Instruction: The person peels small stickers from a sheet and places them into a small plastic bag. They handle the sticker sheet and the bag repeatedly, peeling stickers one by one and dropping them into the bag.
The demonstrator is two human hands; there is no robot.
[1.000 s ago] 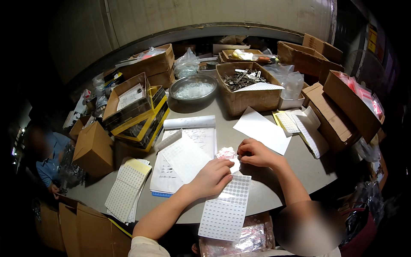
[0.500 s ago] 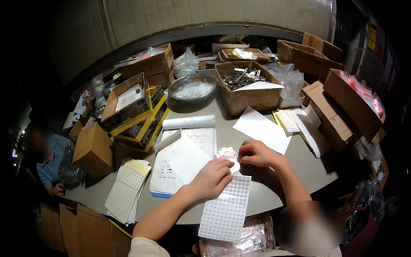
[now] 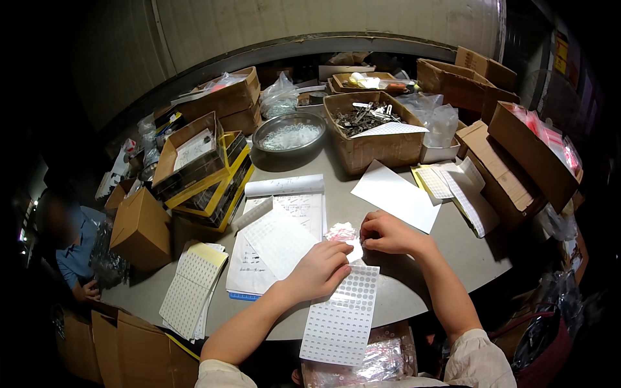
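Note:
My left hand point(image 3: 321, 268) lies over the top of a white sheet of small round grey stickers point(image 3: 338, 320), which hangs past the table's near edge. Its fingers are bent and pressed together at a small pile of clear plastic bags with pinkish edges point(image 3: 341, 232). What they grip is hidden beneath them. Just right of that pile is my right hand point(image 3: 391, 233), thumb and fingertips drawn into a pinch. Anything between those fingertips is too small to name. A white piece point(image 3: 355, 252) shows between the two hands.
Papers point(image 3: 272, 239) lie left of my hands, more sticker sheets point(image 3: 194, 284) farther left. A blank white sheet point(image 3: 394, 194) lies behind my right hand. Beyond stand a metal bowl point(image 3: 289, 145) and a carton of metal clips point(image 3: 375, 152). At far left is another person's hand point(image 3: 87, 291).
Both hands keep nearly the same place and pose. My right sleeve shows more plainly now. The other person's hand at the far left has shifted slightly.

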